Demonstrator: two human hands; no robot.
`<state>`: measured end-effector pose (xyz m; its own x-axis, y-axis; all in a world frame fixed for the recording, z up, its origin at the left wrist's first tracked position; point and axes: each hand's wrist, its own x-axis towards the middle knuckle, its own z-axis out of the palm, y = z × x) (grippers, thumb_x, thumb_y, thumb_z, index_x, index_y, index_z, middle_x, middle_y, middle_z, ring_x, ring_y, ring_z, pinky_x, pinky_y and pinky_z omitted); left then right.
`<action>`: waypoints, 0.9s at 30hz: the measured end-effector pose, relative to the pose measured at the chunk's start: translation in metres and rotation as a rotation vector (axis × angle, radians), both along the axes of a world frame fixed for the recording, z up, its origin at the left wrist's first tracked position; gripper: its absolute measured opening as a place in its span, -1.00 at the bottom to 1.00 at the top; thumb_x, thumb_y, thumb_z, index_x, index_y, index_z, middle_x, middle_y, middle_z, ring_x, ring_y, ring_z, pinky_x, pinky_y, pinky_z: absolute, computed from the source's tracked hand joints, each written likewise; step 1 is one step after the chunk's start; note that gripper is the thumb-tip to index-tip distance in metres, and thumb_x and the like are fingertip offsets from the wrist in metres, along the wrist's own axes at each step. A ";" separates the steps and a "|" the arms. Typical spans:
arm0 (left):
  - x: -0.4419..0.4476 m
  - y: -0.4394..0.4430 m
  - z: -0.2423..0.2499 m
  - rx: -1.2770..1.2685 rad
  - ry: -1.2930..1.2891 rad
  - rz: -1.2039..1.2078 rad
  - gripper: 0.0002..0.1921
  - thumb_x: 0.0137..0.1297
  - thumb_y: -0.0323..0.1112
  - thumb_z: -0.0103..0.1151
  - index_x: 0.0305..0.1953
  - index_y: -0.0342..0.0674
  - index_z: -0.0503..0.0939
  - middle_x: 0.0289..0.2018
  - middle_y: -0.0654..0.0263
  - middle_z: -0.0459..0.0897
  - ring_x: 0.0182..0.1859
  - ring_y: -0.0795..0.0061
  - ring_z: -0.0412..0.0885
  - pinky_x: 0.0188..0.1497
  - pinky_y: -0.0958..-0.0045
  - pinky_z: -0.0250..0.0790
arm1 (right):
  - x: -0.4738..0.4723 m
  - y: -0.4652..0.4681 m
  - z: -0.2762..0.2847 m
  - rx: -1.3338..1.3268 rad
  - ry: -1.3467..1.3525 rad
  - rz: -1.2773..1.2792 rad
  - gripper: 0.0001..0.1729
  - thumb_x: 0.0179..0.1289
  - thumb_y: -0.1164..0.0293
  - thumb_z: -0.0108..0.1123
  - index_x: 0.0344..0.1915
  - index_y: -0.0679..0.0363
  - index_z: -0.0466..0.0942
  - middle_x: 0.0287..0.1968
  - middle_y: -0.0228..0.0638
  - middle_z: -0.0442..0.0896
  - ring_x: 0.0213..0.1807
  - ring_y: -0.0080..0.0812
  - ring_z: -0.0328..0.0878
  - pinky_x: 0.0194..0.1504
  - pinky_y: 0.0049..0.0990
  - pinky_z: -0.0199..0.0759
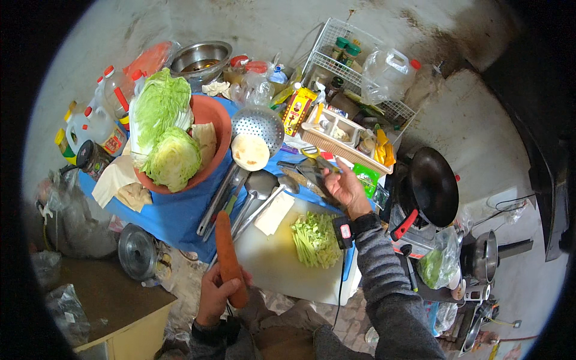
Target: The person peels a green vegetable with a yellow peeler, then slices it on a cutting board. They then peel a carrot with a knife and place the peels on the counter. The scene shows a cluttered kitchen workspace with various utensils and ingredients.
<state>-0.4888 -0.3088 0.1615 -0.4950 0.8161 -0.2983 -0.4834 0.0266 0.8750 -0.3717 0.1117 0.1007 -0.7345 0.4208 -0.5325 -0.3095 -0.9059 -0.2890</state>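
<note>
My left hand (215, 292) grips an upright orange carrot (229, 261) by its lower part, in front of the cutting board's left edge. My right hand (347, 191) is raised beyond the board, thumb and finger closed at the grey handle of what looks like a peeler (327, 164) with a yellow head. A pile of shredded green vegetable (316, 240) lies on the white cutting board (274, 279), below my right hand. A pale flat slab (275, 213) lies at the board's far left. A ladle (261, 185) and other long-handled utensils rest beside it.
A reddish basin (220, 135) with cabbages (164, 112) stands on the blue cloth, left. A skimmer (257, 123) holds a pale round piece (250, 152). Behind are a seasoning caddy (348, 148) and wire rack (344, 65). A black wok (434, 186) sits on a stove at right.
</note>
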 end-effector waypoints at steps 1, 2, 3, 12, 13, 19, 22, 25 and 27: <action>0.000 0.001 -0.001 0.002 -0.005 -0.001 -0.58 0.14 -0.24 0.31 -0.04 -0.36 0.49 -0.23 0.12 0.67 -0.18 0.37 0.64 -0.09 0.30 0.49 | 0.004 -0.001 0.000 0.161 0.057 -0.080 -0.60 0.40 0.35 0.19 0.02 0.36 0.27 -0.19 -0.03 0.52 -0.49 -0.59 0.46 -0.47 -0.68 0.51; 0.001 0.002 -0.002 0.017 -0.014 -0.003 -0.58 0.15 -0.25 0.31 -0.04 -0.36 0.49 -0.23 0.12 0.67 -0.17 0.37 0.65 -0.08 0.30 0.50 | 0.007 0.001 0.003 0.180 0.082 -0.118 -0.63 0.41 0.38 0.17 0.02 0.36 0.27 -0.18 -0.01 0.53 -0.47 -0.59 0.46 -0.46 -0.68 0.52; 0.001 0.003 -0.002 -0.008 -0.032 -0.010 -0.59 0.16 -0.27 0.30 -0.03 -0.37 0.49 -0.22 0.12 0.67 -0.16 0.36 0.65 -0.06 0.30 0.51 | 0.010 0.003 0.005 0.194 0.099 -0.184 -0.65 0.41 0.41 0.15 0.02 0.36 0.26 -0.17 0.00 0.53 -0.46 -0.59 0.46 -0.45 -0.67 0.54; 0.027 0.048 0.011 -0.007 -0.042 -0.236 -0.68 0.25 -0.47 0.22 0.01 -0.41 0.50 -0.15 0.12 0.70 -0.11 0.34 0.68 0.02 0.30 0.52 | 0.048 -0.010 0.030 0.288 0.207 -0.260 -0.86 0.44 0.50 -0.15 -0.20 0.29 0.39 -0.50 -0.42 0.42 -0.76 -0.76 0.07 -0.72 -0.68 -0.11; 0.031 0.052 0.014 -0.034 -0.039 -0.276 -0.69 0.25 -0.46 0.22 0.01 -0.40 0.50 -0.15 0.13 0.70 -0.11 0.36 0.68 0.03 0.31 0.51 | 0.061 -0.016 0.043 0.357 0.140 -0.172 -0.81 0.45 0.49 -0.17 -0.15 0.33 0.43 -0.56 -0.47 0.38 -0.78 -0.75 0.05 -0.73 -0.69 -0.09; 0.076 0.083 0.025 0.031 -0.087 -0.493 -0.69 0.25 -0.42 0.23 -0.01 -0.39 0.51 -0.13 0.16 0.69 -0.07 0.40 0.65 0.07 0.36 0.46 | 0.194 -0.124 0.092 0.650 -0.023 -0.158 -0.54 0.52 0.26 -0.19 0.12 0.42 0.45 -0.76 -0.56 0.26 -0.88 -0.75 -0.03 -0.83 -0.65 -0.10; 0.119 0.115 0.024 0.242 -0.074 -0.683 -0.65 0.26 -0.40 0.21 0.05 -0.39 0.48 -0.10 0.14 0.67 -0.04 0.38 0.64 0.10 0.34 0.44 | 0.258 -0.184 0.082 0.549 -0.187 -0.227 -0.55 0.37 0.40 -0.18 0.13 0.44 0.43 -0.78 -0.52 0.27 -0.89 -0.72 0.00 -0.84 -0.62 -0.08; 0.182 0.140 0.023 0.180 -0.194 -0.821 -0.60 0.27 -0.39 0.20 0.10 -0.40 0.43 -0.07 0.14 0.66 -0.01 0.37 0.62 0.13 0.31 0.42 | 0.308 -0.240 0.064 0.342 -0.144 -0.294 -0.53 0.32 0.42 -0.18 0.14 0.44 0.42 -0.78 -0.50 0.26 -0.89 -0.69 0.02 -0.84 -0.63 -0.06; 0.226 0.150 0.019 0.135 -0.202 -0.835 -0.59 0.24 -0.23 0.19 0.02 -0.39 0.47 -0.12 0.12 0.65 -0.07 0.35 0.64 0.19 0.29 0.37 | 0.336 -0.265 0.047 0.286 -0.097 -0.289 -0.56 0.32 0.47 -0.16 0.16 0.33 0.43 -0.72 -0.44 0.33 -0.83 -0.66 0.11 -0.81 -0.62 -0.02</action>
<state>-0.2625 -0.1587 0.1806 0.3333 0.9234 -0.1904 -0.4983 0.3440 0.7958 -0.0357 -0.1535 0.1477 -0.5172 0.7428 -0.4252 -0.4982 -0.6652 -0.5562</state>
